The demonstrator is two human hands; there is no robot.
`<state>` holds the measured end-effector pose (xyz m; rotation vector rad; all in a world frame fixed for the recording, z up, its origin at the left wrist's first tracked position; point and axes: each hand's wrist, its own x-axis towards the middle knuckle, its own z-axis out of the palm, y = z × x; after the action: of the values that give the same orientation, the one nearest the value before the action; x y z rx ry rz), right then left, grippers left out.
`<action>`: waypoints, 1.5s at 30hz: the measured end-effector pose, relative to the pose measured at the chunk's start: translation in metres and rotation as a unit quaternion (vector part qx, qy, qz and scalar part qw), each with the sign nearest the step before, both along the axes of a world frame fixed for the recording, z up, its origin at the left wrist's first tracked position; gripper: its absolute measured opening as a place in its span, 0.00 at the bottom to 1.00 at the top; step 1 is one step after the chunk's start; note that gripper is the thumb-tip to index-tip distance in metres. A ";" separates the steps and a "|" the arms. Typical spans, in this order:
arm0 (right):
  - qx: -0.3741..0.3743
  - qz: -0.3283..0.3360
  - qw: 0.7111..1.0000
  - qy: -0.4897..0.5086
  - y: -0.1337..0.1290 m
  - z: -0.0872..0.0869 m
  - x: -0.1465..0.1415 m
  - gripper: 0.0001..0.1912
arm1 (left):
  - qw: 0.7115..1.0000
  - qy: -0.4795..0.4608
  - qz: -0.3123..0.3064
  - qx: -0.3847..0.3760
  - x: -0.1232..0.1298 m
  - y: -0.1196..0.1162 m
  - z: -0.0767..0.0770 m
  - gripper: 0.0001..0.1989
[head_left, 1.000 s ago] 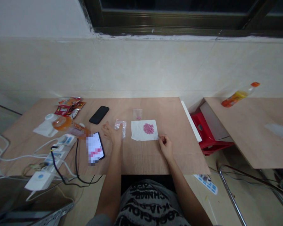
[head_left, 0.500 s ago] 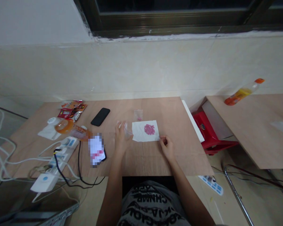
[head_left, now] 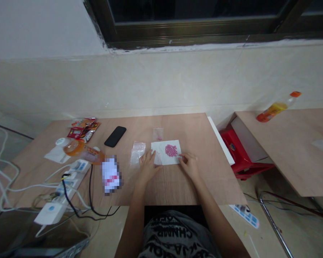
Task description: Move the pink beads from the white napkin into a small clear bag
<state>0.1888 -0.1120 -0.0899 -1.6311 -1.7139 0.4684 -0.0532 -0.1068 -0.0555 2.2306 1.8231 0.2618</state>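
Note:
Several small pink beads [head_left: 171,151] lie in a loose cluster on a white sheet of paper [head_left: 158,146]. My left hand [head_left: 148,165] is at the sheet's lower left corner, its thumb and fingers on a small clear zip bag [head_left: 158,159] that overlaps the paper. Beside it, on the left, lie more clear bags [head_left: 138,152]. My right hand [head_left: 189,164] is closed in a pinch at the sheet's right edge, close to the beads; what its fingertips hold is too small to make out. Behind the paper lies another small clear bag [head_left: 158,133] with a few pink beads inside.
On the left of the table [head_left: 177,186] are a black phone [head_left: 115,136], a lit phone [head_left: 111,175], an orange drink bottle [head_left: 83,150], snack packets [head_left: 83,129] and a power strip [head_left: 61,193] with cables. A second table holds another bottle [head_left: 278,107]. A red stool [head_left: 237,150] stands between.
My left hand has moved right from the pile of clear bags to the paper, with one small bag in it. My right hand stays at the paper's right edge, its fingers closer to the beads.

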 end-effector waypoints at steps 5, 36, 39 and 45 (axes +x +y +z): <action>0.002 -0.024 0.996 -0.082 0.008 0.001 -0.008 0.13 | 1.000 0.012 -0.006 -0.007 -0.003 0.005 -0.001 0.36; -0.004 -0.008 0.989 -0.148 0.008 0.001 -0.016 0.12 | 0.956 -0.285 0.049 -0.042 0.057 0.000 -0.014 0.29; -0.003 -0.005 0.988 -0.155 0.009 0.000 -0.016 0.11 | 0.960 -0.274 0.047 -0.043 0.058 -0.001 -0.014 0.30; 0.005 -0.004 0.988 -0.153 0.009 0.000 -0.017 0.13 | 0.967 -0.245 0.056 -0.043 0.058 -0.002 -0.014 0.30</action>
<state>0.1720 -0.1035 -0.0895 -1.7737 -1.9247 0.2104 0.0053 -0.1087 -0.0696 1.7983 1.6473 0.6741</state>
